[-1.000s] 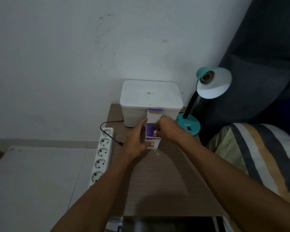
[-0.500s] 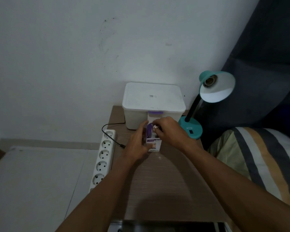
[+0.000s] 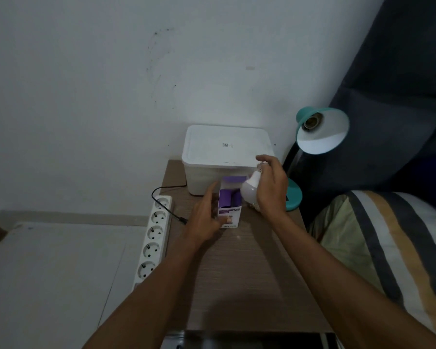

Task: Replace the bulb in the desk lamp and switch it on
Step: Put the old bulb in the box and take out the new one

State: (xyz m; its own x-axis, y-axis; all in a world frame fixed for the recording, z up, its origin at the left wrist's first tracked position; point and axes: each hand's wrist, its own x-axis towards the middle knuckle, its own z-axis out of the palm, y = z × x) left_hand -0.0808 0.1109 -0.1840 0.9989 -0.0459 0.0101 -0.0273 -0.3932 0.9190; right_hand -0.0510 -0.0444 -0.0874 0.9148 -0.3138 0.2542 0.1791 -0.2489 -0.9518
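Just in front of the white storage box [image 3: 227, 157], your right hand [image 3: 271, 190] is closed around the new bulb [image 3: 249, 191], clear of the carton [image 3: 229, 210] your left hand [image 3: 204, 217] steadies on the bench [image 3: 249, 273]; next, I judge, carry it base-first to the lamp [image 3: 321, 131]'s empty socket.

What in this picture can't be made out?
Head view only:
- Screw base of the white bulb: covered by the right hand.
- Print on the purple-and-white cardboard box: too small; the left hand hides its side.
- Teal desk lamp switch: behind the right hand.
- Dark object at the bottom edge: cut off.
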